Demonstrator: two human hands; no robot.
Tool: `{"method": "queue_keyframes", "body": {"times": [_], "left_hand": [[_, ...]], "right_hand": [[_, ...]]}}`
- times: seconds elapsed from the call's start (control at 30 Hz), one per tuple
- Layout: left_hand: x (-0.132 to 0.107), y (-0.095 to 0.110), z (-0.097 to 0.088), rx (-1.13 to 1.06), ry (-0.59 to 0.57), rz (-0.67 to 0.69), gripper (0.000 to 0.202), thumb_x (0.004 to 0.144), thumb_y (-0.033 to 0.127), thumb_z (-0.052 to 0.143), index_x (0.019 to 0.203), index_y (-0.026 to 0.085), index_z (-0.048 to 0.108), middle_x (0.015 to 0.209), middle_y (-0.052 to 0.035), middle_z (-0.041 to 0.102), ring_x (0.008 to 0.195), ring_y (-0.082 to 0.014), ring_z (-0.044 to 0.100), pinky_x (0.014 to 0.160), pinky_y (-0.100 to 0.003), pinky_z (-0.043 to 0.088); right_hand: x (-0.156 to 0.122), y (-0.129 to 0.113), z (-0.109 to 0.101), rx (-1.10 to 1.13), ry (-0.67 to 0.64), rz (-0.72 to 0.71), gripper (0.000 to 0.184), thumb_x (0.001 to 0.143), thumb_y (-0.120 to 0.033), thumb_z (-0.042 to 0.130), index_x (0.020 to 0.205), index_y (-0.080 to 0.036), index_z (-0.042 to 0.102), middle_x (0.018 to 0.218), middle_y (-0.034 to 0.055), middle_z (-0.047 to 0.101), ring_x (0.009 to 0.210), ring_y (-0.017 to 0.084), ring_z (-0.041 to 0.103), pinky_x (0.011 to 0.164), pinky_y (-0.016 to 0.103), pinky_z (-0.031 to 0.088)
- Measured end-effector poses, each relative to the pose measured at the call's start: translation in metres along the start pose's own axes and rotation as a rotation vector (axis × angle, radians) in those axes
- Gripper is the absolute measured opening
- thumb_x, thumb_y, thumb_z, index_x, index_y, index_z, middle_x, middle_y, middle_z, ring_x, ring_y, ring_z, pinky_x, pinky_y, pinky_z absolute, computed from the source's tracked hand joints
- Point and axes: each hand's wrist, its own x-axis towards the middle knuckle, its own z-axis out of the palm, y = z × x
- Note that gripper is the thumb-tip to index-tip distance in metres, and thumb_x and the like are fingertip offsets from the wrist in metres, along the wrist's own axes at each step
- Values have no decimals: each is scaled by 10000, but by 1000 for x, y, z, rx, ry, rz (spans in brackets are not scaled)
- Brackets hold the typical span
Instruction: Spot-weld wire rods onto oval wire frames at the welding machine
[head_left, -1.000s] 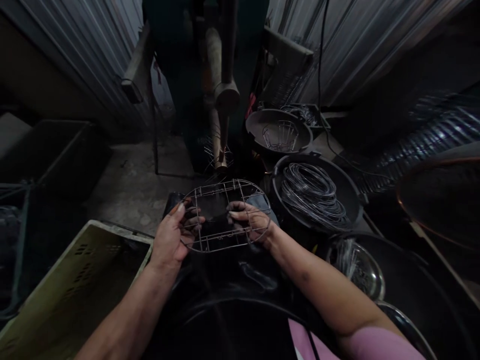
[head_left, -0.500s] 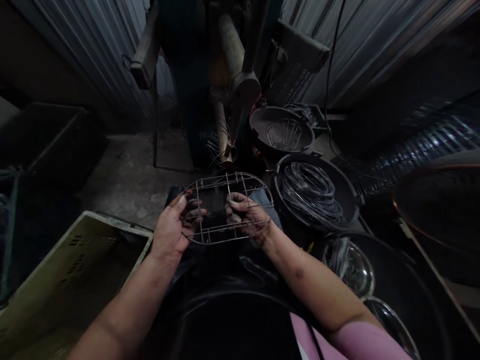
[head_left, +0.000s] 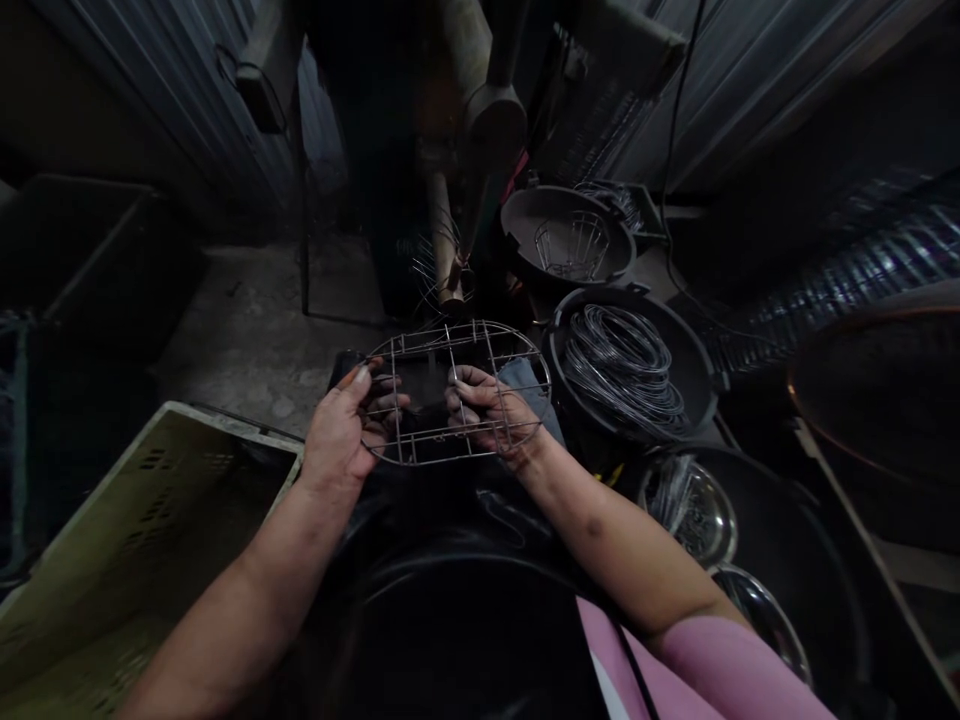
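An oval wire rack with crossing bars is held up in front of me, over my dark apron. My left hand grips its left end, thumb on top. Inside the frame, my right hand pinches a thin wire rod that runs across the rack; whether the rod is joined to the rack I cannot tell. Just beyond the rack stand the copper-coloured electrodes of a welding machine, with several thin wires fanned around them.
To the right, a black pan holds coiled wire rings; behind it another pan holds a wire basket. Shiny metal dishes lie in a large dark pan nearer me. A yellowish plastic crate stands at the left on the concrete floor.
The view has tilted down slightly, so most surroundings sit a little differently in frame. Both hands keep their hold on the rack and rod, with hardly any shift between them.
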Motion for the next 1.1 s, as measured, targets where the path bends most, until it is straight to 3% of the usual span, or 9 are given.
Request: {"method": "queue_keyframes", "body": {"times": [0.43,0.63,0.77,1.1], "left_hand": [[9,-1,2,41,34,31,248,740,227,592,975,148,597,718,-32,658,515,-143,635,398,-197,470],[15,4,13,77,79,6,256,746,237,581,991,162,591,696,-31,657,454,-128,613,261,-110,266],[13,9,18,73,84,40,272,724,231,608,985,155,594,672,-16,654,444,-125,606,339,-159,401],[20,19,30,51,77,76,303,702,244,644,994,182,590,704,-17,669,481,-143,628,342,-168,416]], "right_hand": [[6,0,-8,26,-52,4,133,739,-150,586,835,-165,495,638,-24,563,426,30,401,426,157,333],[13,-4,-13,33,-50,-2,145,730,-152,605,834,-158,504,635,-16,576,431,34,420,460,177,343],[17,-5,-13,29,-55,-29,158,720,-174,627,826,-159,511,626,-19,580,410,36,416,441,184,330],[26,-22,-8,1,-55,-75,188,685,-186,662,787,-163,506,593,-20,584,377,36,401,413,183,293]]}}
